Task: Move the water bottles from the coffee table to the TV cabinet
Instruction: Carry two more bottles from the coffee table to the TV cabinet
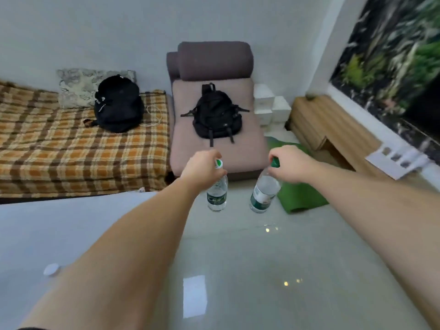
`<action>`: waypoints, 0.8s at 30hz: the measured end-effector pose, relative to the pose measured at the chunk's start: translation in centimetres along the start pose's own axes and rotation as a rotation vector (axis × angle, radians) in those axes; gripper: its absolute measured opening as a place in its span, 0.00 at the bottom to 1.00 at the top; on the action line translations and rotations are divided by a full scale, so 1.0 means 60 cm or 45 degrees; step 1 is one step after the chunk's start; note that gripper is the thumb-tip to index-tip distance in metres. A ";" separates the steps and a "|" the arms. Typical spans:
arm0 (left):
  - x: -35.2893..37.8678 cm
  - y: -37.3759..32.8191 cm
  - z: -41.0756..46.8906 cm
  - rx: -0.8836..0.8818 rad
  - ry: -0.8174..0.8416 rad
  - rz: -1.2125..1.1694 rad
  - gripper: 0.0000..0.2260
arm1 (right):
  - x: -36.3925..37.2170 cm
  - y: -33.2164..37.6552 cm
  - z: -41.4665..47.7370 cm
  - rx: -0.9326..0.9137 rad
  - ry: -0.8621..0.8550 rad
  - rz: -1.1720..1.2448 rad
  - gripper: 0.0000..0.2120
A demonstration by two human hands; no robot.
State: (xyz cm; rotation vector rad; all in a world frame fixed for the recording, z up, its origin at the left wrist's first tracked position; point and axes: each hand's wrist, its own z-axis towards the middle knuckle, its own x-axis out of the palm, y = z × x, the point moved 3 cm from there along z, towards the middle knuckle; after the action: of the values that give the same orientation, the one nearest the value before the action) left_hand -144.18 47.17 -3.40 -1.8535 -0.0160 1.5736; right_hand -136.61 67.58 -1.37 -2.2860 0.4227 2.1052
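Note:
My left hand (202,166) grips the neck of a clear water bottle (217,195) with a white and green cap and a dark green label. In my right hand (291,165) hangs a second water bottle (263,194), held by its green cap and tilted a little. Both bottles are in the air above the glossy floor. The wooden TV cabinet (333,129) runs along the right wall. The white coffee table (71,225) lies at the lower left, with a small white cap (51,269) on it.
Ahead stands a mauve lounge chair (247,148) carrying a black backpack (215,115). To the left is a plaid-covered sofa (71,148) with another black backpack (117,104). A green mat (302,196) lies on the floor by the cabinet. Papers (397,160) rest on the cabinet.

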 end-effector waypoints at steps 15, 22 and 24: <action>0.253 -0.535 -0.240 0.915 0.337 0.312 0.15 | -0.073 -0.348 -0.646 0.894 -0.236 0.116 0.05; 0.381 -0.743 -0.423 1.299 0.552 0.273 0.13 | -0.035 -0.394 -0.974 1.320 -0.195 0.213 0.04; 0.414 -0.778 -0.480 1.374 0.623 0.259 0.14 | -0.013 -0.397 -1.053 1.452 -0.186 0.239 0.04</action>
State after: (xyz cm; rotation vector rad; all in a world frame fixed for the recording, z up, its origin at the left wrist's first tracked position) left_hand -93.22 79.15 -0.68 -1.2865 1.0498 0.8657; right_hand -70.14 79.00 1.40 -1.4256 1.3980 1.3986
